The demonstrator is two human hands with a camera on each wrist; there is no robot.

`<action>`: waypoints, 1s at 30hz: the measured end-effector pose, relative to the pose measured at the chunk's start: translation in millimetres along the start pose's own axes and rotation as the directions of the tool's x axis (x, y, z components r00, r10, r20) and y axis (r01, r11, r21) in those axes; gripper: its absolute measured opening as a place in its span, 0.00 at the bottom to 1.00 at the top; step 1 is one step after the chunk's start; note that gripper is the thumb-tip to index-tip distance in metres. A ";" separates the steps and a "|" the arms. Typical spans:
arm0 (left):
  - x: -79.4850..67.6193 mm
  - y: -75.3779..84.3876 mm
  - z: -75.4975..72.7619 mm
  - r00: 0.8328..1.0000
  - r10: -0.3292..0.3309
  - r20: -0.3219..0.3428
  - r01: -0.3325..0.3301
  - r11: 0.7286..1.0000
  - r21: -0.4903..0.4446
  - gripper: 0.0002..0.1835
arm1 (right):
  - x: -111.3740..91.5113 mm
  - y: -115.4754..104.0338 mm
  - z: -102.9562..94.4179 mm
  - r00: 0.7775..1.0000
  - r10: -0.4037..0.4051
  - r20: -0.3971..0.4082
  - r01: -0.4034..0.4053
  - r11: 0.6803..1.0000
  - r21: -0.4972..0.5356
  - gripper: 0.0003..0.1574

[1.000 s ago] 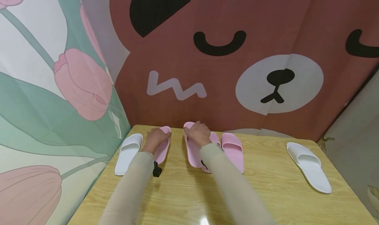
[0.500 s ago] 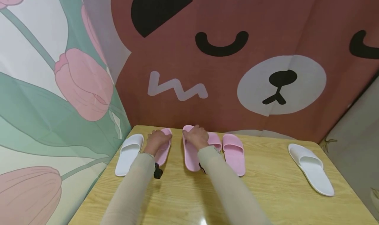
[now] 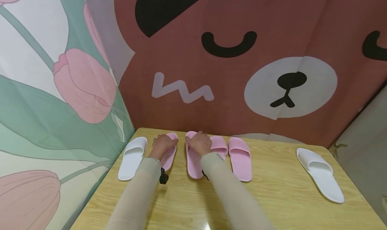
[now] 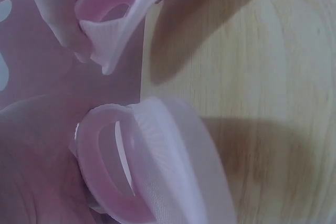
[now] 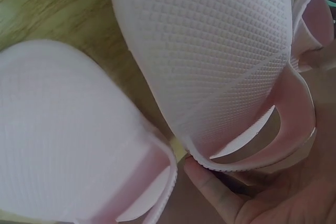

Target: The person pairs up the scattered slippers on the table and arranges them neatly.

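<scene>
Side by side over the far part of the wooden table [image 3: 272,203] are two pink slippers, one in each hand. My left hand [image 3: 163,144] grips the left pink slipper [image 3: 169,159] by its strap end. With thumb and fingers my right hand [image 3: 199,143] holds the right pink slipper [image 3: 193,164] the same way. Shadows fall beside both in the left wrist view, so they look slightly raised. Close on the right, another pink slipper [image 3: 219,144] is partly hidden by my right sleeve; a further pink slipper [image 3: 241,162] lies beside it.
A white slipper [image 3: 131,159] lies at the table's left edge, near my left hand. Another white slipper [image 3: 321,176] lies angled at the far right. Printed cloths [image 3: 181,68] with a bear and tulips hang behind and to the left.
My two hands and their pink slippers have drawn a little closer together, the right one also coming slightly nearer to me. The other slippers have stayed put; the view has shifted slightly.
</scene>
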State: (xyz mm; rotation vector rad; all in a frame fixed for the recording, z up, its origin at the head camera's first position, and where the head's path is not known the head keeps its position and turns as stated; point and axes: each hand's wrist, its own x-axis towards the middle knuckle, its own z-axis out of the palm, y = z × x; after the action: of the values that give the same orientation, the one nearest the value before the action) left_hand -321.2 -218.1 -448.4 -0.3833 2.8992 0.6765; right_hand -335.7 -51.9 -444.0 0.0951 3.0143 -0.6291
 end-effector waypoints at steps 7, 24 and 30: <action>1.9 0.9 4.7 1.000 0.003 -0.004 -0.003 1.000 -0.006 0.44 | 0.8 2.2 8.2 1.000 -0.015 0.010 0.015 1.000 -0.007 0.51; 5.1 1.6 10.3 1.000 0.018 -0.006 -0.018 1.000 0.016 0.38 | 10.4 -2.2 21.8 0.999 -0.008 0.046 0.011 0.998 -0.064 0.46; 4.5 2.8 11.5 1.000 -0.005 -0.013 0.005 1.000 0.014 0.42 | 11.9 -3.9 24.7 1.000 -0.010 0.026 0.012 0.997 -0.081 0.46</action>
State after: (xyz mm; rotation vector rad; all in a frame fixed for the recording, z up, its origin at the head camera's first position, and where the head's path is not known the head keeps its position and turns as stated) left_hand -325.4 -211.5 -458.3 -0.3948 2.9121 0.6552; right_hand -346.7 -64.7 -465.9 0.0658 3.0125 -0.5041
